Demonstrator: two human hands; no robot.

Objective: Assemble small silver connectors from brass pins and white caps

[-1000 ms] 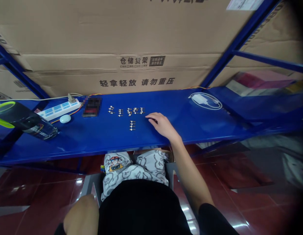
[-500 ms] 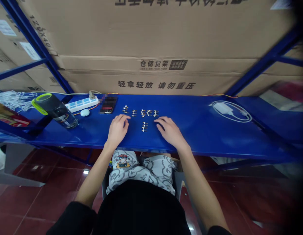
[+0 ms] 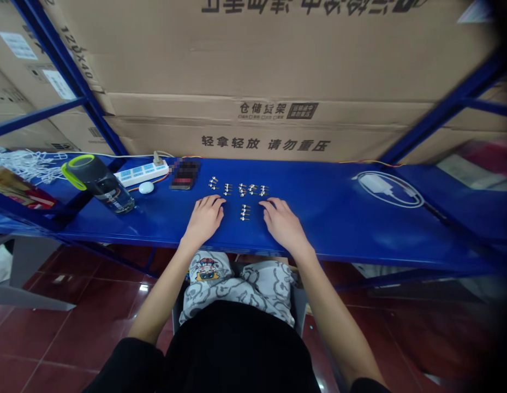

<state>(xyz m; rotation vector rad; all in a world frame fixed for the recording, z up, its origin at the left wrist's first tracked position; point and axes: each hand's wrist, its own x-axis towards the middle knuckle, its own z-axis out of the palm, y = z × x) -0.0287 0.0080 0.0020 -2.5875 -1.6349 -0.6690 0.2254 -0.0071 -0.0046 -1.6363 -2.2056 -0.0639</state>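
Note:
Both my hands lie flat on a blue metal shelf [image 3: 339,218]. My left hand [image 3: 204,218] rests palm down with fingers stretched out, holding nothing. My right hand [image 3: 281,221] lies the same way, fingers apart, empty. Between them sits a small group of three silver screws [image 3: 245,213]. Just beyond the fingertips runs a row of several more small silver screws [image 3: 238,189].
A phone [image 3: 183,174], a white power strip [image 3: 142,172], a small white puck [image 3: 145,187] and a dark bottle with a green rim [image 3: 98,183] lie at the left. A coiled white charger [image 3: 389,189] lies at the right. Large cardboard boxes [image 3: 261,82] stand behind.
My left hand came up from my lap onto the shelf beside the screws. The right hand drew back slightly toward me. The view swung left and steadied.

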